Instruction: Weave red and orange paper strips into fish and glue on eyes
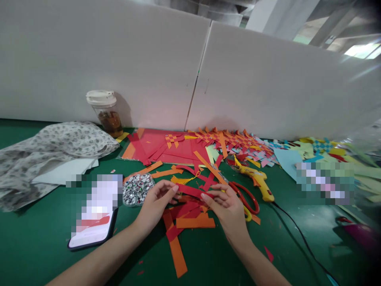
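Observation:
A red paper strip (190,190) is stretched between my two hands above the table. My left hand (159,198) pinches its left end between thumb and fingers. At the other end, my right hand (228,204) grips the strip with the thumb on top. Beneath lie loose red strips and a stack of orange paper strips (195,221). Just beyond the strip is a yellow tassel (182,180). Red-handled scissors (248,198) rest right of my right hand, and a bag of googly eyes (138,190) sits left of my left hand.
A yellow glue gun (257,180) trails a black cord to the lower right. A phone (97,214), a patterned cloth (59,147) and a lidded cup (105,113) are on the left. Woven orange-red paper fish (235,143) lie along the white partition (104,51).

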The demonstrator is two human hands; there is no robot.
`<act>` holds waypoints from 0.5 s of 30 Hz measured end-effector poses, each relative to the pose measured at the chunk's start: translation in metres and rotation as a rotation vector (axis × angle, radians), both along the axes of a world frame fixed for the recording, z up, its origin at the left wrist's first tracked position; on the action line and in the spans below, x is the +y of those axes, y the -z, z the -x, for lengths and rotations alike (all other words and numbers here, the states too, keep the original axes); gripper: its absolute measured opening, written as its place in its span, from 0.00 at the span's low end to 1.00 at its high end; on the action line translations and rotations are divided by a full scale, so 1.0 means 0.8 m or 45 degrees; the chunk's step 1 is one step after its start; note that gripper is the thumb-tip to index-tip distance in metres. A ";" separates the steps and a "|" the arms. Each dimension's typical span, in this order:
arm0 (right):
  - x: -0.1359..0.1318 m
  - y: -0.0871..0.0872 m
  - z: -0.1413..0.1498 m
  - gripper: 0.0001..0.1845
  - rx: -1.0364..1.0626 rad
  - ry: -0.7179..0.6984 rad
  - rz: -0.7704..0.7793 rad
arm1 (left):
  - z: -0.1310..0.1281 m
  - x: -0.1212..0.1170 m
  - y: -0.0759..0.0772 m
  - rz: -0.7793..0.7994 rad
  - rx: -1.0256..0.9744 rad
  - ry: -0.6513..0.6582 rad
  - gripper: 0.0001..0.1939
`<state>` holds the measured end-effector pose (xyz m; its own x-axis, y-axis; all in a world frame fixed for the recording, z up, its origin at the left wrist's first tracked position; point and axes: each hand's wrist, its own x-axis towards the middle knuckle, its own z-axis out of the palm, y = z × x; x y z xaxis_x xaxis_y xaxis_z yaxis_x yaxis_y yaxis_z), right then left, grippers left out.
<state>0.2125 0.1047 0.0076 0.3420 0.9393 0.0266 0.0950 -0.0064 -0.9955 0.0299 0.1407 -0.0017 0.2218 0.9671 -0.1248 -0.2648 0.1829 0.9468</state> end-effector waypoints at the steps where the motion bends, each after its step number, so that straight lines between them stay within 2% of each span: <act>1: 0.000 0.001 0.000 0.21 0.008 -0.004 -0.001 | 0.000 0.000 -0.001 0.001 0.003 -0.001 0.09; 8: 0.000 -0.002 -0.001 0.20 0.117 -0.082 0.031 | 0.000 -0.001 -0.001 -0.007 0.042 -0.033 0.09; 15: 0.003 -0.004 -0.001 0.15 0.192 -0.139 0.096 | 0.003 -0.009 0.004 -0.197 0.172 -0.178 0.07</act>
